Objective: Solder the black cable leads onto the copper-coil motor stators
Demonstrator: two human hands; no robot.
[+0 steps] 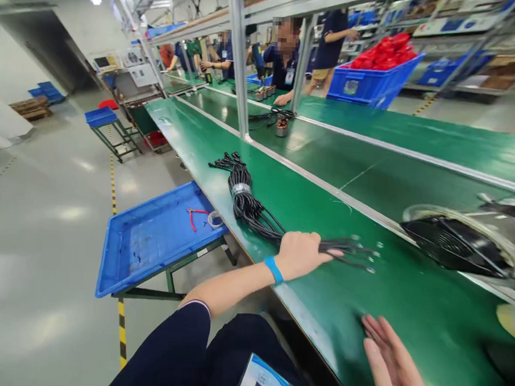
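A bundle of black cables [251, 204] lies along the green bench top, bound with a clear wrap near its far end. My left hand [300, 254], with a blue band at the wrist, is closed around the near end of the bundle. Loose cable ends with pale tips stick out past my fingers to the right. My right hand [391, 358] is over the bench at the lower right, fingers extended and apart from the cables, with nothing in it.
Beside the bench stands a blue tray [153, 234] with red-handled pliers [192, 218] and a tape roll [216, 219]. A fan [460, 241] sits at the right. A metal post [238, 67] rises from the bench. Co-workers sit across, near a blue crate [368, 84] of red items.
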